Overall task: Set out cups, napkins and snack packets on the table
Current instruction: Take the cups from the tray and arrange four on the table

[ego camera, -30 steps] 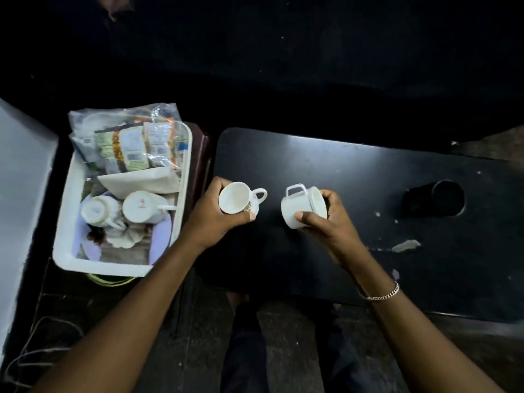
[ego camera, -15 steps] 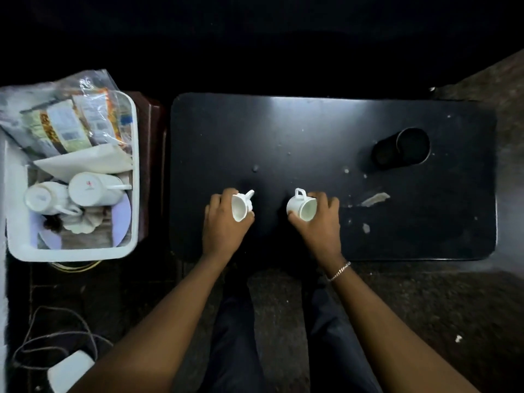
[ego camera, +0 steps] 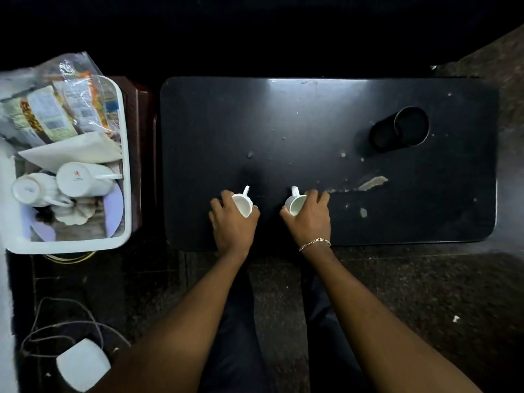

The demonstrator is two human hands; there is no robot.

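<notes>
Tabletop (ego camera: 312, 123): left cup (ego camera: 242, 204), right cup (ego camera: 295, 205), both lower now

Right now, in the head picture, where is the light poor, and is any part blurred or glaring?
Head view: dim overall, black beyond the table; pale glare along its far edge; the tub and snack packets at left are smeared; the left hand, right hand, left cup and right cup are sharp.

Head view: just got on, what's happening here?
A person holds two white cups at the near edge of the black table. The left hand holds the left cup and the right hand holds the right cup, handles pointing away. Whether the cups touch the tabletop is unclear. In the white tub to the left lie two more cups, a napkin and snack packets.
</notes>
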